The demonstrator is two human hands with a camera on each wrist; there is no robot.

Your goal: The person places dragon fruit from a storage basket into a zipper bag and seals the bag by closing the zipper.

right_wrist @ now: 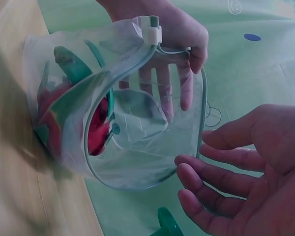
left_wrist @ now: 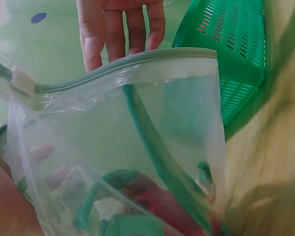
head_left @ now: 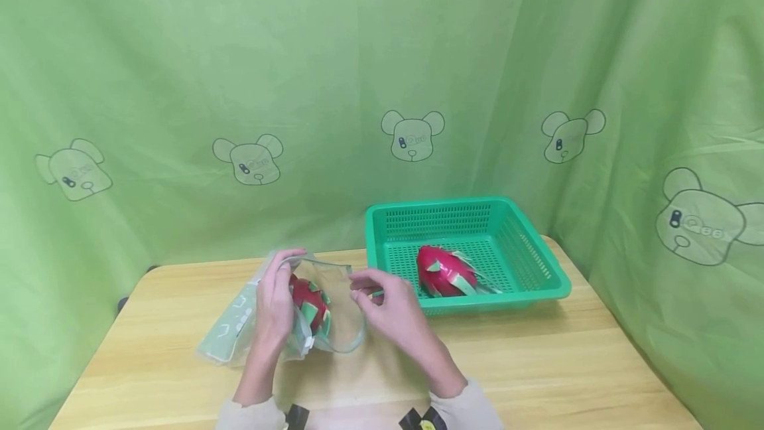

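Observation:
A clear slider zip bag (head_left: 343,310) lies on its side with its mouth spread toward the right. Inside it is a red dragon fruit (head_left: 310,304) with green scales, also seen through the plastic in the left wrist view. My left hand (head_left: 276,300) holds the bag near its mouth, and several of its fingers show through the film in the right wrist view. At the opposite side of the mouth is my right hand (right_wrist: 246,172), thumb and fingers loosely bent and apart, fingertips right at the rim. The white slider (right_wrist: 152,35) sits on the zip.
A green plastic basket (head_left: 537,261) with slotted walls stands at the back right of the wooden table (head_left: 537,363). A second dragon fruit (head_left: 444,272) lies in it. Behind the table hangs a green curtain (head_left: 334,85) with bear-head prints.

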